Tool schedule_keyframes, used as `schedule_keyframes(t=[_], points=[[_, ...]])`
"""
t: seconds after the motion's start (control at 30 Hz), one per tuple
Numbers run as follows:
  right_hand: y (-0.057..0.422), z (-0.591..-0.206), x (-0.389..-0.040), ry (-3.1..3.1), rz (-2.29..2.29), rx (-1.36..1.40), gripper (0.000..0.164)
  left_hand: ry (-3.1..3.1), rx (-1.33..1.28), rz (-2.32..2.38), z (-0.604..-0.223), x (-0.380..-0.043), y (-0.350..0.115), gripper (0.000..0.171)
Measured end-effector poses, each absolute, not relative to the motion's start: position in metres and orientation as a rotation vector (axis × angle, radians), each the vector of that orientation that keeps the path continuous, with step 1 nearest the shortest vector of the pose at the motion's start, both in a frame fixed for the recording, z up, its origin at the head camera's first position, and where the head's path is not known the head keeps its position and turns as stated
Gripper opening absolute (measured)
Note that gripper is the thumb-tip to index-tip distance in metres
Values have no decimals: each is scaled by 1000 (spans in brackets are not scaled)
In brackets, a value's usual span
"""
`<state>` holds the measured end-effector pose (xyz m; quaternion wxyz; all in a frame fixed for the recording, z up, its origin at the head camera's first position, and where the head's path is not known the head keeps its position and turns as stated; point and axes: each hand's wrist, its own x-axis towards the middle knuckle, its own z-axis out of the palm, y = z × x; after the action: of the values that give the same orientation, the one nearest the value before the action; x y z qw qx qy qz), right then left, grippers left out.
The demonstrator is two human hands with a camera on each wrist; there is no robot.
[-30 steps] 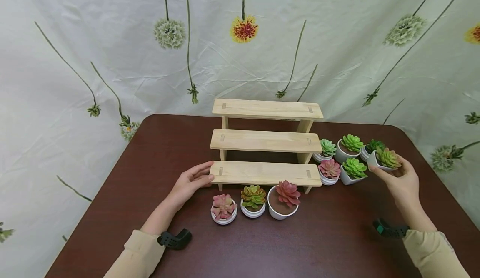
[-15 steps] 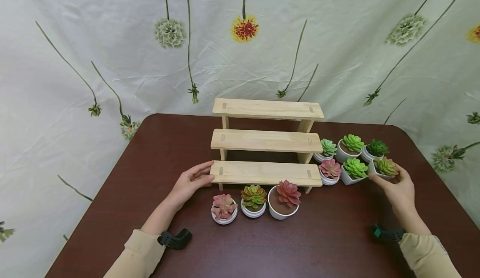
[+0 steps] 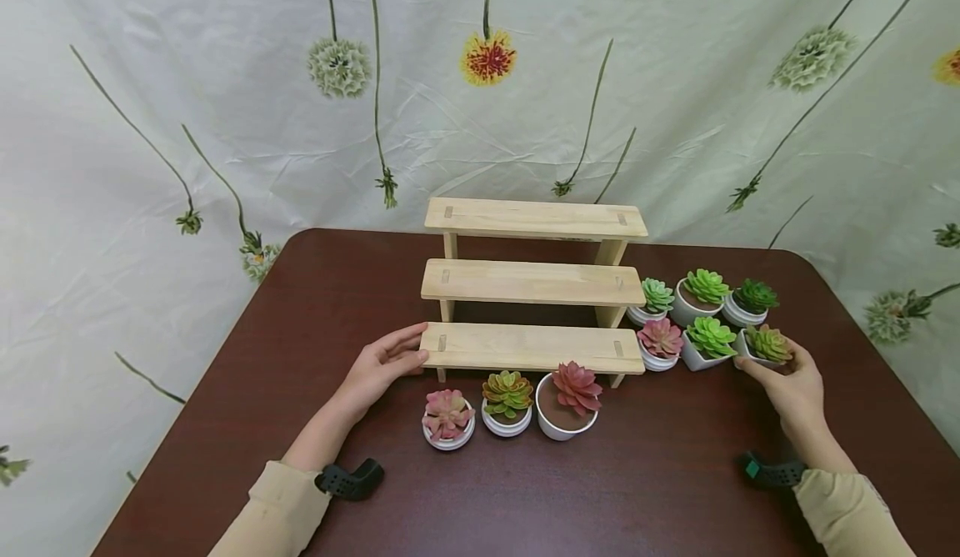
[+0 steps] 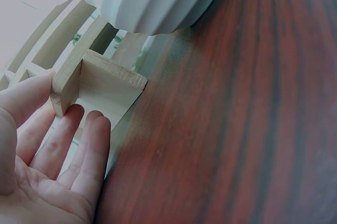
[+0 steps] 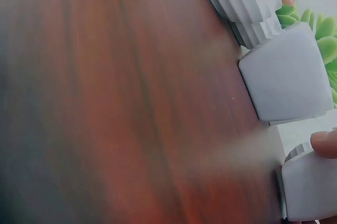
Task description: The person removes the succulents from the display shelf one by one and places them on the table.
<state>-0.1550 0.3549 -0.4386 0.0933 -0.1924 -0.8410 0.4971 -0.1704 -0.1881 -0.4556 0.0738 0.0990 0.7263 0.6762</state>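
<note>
A three-tier wooden plant stand (image 3: 532, 280) stands on the table. My left hand (image 3: 384, 365) pinches the left end of its lowest shelf (image 4: 66, 84), thumb on one face and fingertips on the other in the left wrist view. At the right, my right hand (image 3: 795, 386) holds a small succulent with green, reddish-tinged leaves (image 3: 768, 343) by its white pot (image 5: 310, 190). That pot sits on the table, at the right end of the front row of a potted group. In the right wrist view only the thumb (image 5: 325, 144) shows on it; the other fingers are hidden.
Beside it are a bright green succulent (image 3: 709, 338) and a pink one (image 3: 660, 338); several others stand behind. A pink succulent (image 3: 447, 413), a green-orange one (image 3: 507, 394) and a red one (image 3: 576, 388) line the stand's front. A flowered cloth (image 3: 480, 123) hangs behind the table.
My right hand has lowered the succulent and moved slightly left, setting its pot on the table in front of the dark green one. The left hand has stayed on the stand.
</note>
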Motion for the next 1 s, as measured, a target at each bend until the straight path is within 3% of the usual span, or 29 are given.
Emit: schedule_keyframes(t=[0.57,0.8,1.0], points=[[349,-440,-157,-2569,1369,-523,80,2186,229,2032,-454,-165,-193,52],[349,-422,-154,-2661,1233,-407,88,2245,222,2002,-447,-161,-196,51],[345,-408,-154,-2663,1122,-315,83,2358,198,1893,-437,-160,-201,51]])
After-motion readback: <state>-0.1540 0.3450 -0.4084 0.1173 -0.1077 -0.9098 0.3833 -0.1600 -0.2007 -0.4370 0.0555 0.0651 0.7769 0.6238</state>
